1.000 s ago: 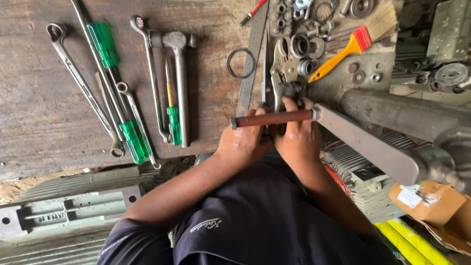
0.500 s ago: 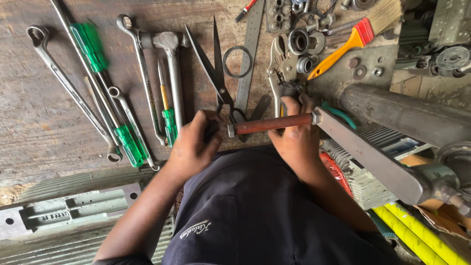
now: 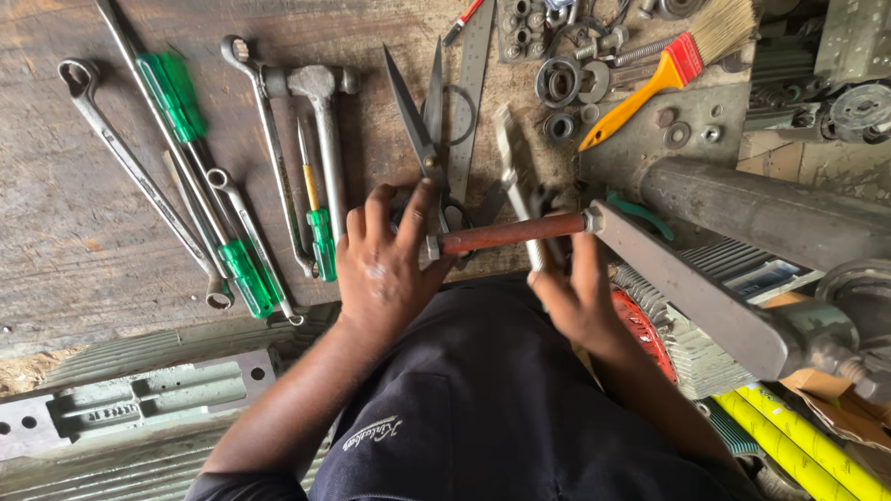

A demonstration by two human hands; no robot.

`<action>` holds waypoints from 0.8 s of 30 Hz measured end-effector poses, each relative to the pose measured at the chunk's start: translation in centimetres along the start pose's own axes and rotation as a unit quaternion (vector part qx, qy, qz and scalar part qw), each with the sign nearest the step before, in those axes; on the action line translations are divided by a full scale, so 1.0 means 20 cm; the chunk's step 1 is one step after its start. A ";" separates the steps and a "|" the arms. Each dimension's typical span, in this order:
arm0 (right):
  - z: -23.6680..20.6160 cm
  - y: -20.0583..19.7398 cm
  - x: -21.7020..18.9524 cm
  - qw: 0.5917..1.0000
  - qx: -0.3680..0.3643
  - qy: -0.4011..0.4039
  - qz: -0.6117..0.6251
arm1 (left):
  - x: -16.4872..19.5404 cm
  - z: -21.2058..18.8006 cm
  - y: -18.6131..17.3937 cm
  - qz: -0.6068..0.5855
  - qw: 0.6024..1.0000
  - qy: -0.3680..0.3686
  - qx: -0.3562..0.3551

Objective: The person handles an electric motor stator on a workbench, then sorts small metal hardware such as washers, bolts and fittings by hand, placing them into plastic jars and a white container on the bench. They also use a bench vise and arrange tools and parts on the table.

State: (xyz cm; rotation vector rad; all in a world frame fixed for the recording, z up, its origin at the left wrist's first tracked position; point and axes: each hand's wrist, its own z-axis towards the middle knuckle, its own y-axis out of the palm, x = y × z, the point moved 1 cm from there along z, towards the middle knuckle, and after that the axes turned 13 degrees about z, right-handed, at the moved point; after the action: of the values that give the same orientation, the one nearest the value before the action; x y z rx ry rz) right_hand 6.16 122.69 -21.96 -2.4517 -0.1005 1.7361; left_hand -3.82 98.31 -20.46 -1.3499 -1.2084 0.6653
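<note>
Worn wooden planks form the counter (image 3: 83, 250), crowded with tools. A second ago both hands met at the reddish-brown bar (image 3: 510, 232) jutting from the grey metal arm (image 3: 687, 288); now the left hand (image 3: 385, 269) has shifted toward the counter's near edge and closed its grip on the handles of the large open shears (image 3: 422, 130), blades pointing to the far edge. The right hand (image 3: 580, 297) stays by the bar's joint, fingers curled; I cannot tell whether its grip clamps anything. The work seems to be turning to cutting. Counted: one pair of shears, one hammer (image 3: 320, 121), three green-handled screwdrivers (image 3: 176, 93), about three wrenches (image 3: 130, 167), one steel ruler (image 3: 471, 83), one yellow-handled brush (image 3: 668, 65).
</note>
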 end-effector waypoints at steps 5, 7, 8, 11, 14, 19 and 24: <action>-0.04 0.09 -0.01 0.989 -0.044 -0.125 -0.060 | 0.07 0.02 0.06 0.034 0.993 0.052 0.099; 0.00 0.12 -0.02 0.977 -0.026 -0.161 -0.136 | 0.10 0.03 0.10 0.043 0.991 0.060 0.113; 0.02 0.13 -0.02 0.975 -0.014 -0.152 -0.163 | 0.10 0.03 0.11 0.039 0.993 0.053 0.101; 0.09 0.15 -0.01 0.962 0.020 -0.151 -0.226 | 0.09 0.02 0.15 0.022 0.997 0.035 0.068; 0.13 0.14 0.00 0.943 0.035 -0.199 -0.265 | 0.07 0.01 0.16 0.003 0.997 0.033 0.063; 0.14 0.10 -0.04 0.918 0.047 -0.240 -0.312 | 0.06 0.01 0.12 -0.030 0.996 0.044 0.070; 0.12 0.03 -0.09 0.910 0.074 -0.255 -0.318 | -0.07 0.07 -0.07 -0.046 0.996 0.068 0.024</action>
State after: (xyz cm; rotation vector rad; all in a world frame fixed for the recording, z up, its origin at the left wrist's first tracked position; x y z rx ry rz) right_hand 3.28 122.01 -21.24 -1.5364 -0.7014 1.8944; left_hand -5.82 97.32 -19.77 -1.2709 -1.1324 0.5251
